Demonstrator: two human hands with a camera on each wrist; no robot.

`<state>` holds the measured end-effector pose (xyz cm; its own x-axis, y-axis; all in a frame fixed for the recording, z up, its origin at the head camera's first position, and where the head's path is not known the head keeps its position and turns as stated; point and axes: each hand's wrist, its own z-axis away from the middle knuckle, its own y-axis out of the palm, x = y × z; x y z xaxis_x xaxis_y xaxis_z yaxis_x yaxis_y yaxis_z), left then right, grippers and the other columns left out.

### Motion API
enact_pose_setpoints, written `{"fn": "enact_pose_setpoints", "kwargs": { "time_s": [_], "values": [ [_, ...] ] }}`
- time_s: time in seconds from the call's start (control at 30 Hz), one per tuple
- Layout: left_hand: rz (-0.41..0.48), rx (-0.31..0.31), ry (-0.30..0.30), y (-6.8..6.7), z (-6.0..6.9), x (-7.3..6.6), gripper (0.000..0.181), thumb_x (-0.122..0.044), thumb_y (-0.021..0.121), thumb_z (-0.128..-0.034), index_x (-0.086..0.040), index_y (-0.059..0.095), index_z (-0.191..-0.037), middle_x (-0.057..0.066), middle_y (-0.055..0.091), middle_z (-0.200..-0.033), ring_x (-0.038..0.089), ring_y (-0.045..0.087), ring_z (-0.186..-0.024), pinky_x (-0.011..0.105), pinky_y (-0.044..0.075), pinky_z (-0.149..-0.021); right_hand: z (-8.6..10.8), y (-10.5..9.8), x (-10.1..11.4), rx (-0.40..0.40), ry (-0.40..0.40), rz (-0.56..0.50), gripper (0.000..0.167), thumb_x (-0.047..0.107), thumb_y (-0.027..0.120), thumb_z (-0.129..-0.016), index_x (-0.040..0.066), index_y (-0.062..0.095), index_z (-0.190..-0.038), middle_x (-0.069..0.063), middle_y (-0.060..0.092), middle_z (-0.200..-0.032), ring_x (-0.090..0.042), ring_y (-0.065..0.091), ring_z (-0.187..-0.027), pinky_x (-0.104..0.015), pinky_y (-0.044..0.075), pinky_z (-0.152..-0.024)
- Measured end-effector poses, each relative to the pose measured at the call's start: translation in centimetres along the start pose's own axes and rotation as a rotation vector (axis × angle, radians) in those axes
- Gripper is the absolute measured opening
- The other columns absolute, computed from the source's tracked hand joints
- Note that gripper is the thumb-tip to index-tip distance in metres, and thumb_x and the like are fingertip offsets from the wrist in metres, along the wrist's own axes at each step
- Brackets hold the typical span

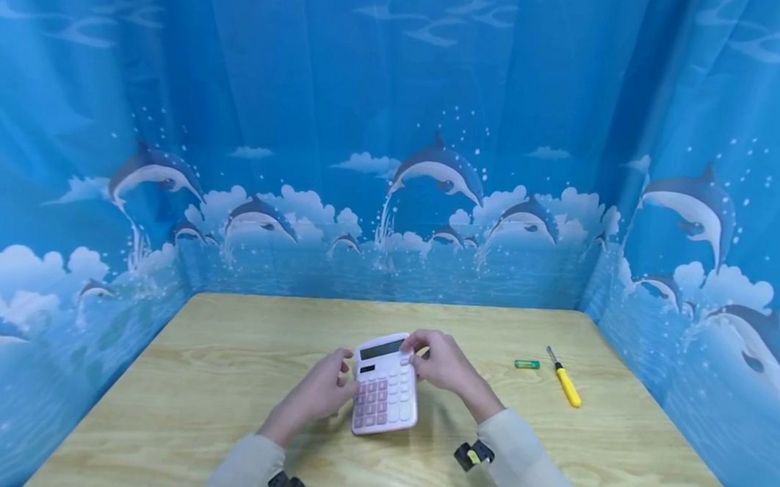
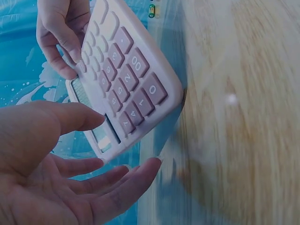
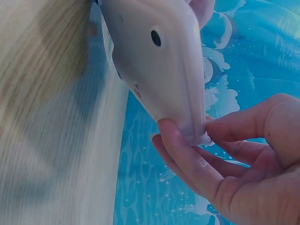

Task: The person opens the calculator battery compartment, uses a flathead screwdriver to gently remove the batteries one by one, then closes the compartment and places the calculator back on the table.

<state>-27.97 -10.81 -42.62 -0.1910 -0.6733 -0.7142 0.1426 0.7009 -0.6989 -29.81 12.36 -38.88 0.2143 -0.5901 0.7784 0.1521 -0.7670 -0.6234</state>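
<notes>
A pink calculator (image 1: 385, 390) is held up at a tilt over the table, keys and display facing me. My right hand (image 1: 443, 360) pinches its upper right corner, thumb on the front and fingers behind; the right wrist view shows the calculator's pale back (image 3: 150, 61) with a dark oval spot. At the left edge is my left hand (image 1: 319, 387). Its thumb (image 2: 79, 117) lies in front of the calculator near the small dark solar strip (image 2: 111, 128), with the other fingers spread loosely below the edge. Whether the left thumb touches the calculator I cannot tell.
To the right on the wooden table (image 1: 225, 360) lie a screwdriver (image 1: 568, 385) with a yellow handle and a small green battery (image 1: 526, 364). A blue curtain (image 1: 370, 125) printed with dolphins surrounds the table at the back and both sides.
</notes>
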Motion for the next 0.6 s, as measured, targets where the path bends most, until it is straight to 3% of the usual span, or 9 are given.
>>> {"fn": "enact_pose_setpoints", "kwargs": {
  "time_s": [0.2,0.6],
  "values": [
    [0.029,0.008,0.002,0.14,-0.08,-0.07,0.062,-0.017,0.072,-0.0909,0.004,0.046,-0.144,0.023,0.063,-0.123,0.026,0.066,-0.097,0.040,0.060,-0.079,0.18,-0.07,0.27,0.000,-0.029,-0.003,0.021,-0.009,0.062,-0.089,0.002,0.071,-0.104,-0.014,0.070,-0.099,-0.015,0.067,-0.069,-0.033,0.063,-0.064],
    [0.112,0.006,-0.025,0.19,0.00,-0.08,0.080,-0.024,0.069,-0.0963,0.009,0.025,-0.155,0.028,0.061,-0.131,0.021,0.067,-0.087,0.033,0.060,-0.071,0.16,-0.31,0.28,0.009,-0.042,-0.047,0.021,-0.009,0.060,-0.092,0.002,0.071,-0.107,-0.016,0.070,-0.104,-0.016,0.068,-0.073,-0.041,0.064,-0.070]
  ]
}}
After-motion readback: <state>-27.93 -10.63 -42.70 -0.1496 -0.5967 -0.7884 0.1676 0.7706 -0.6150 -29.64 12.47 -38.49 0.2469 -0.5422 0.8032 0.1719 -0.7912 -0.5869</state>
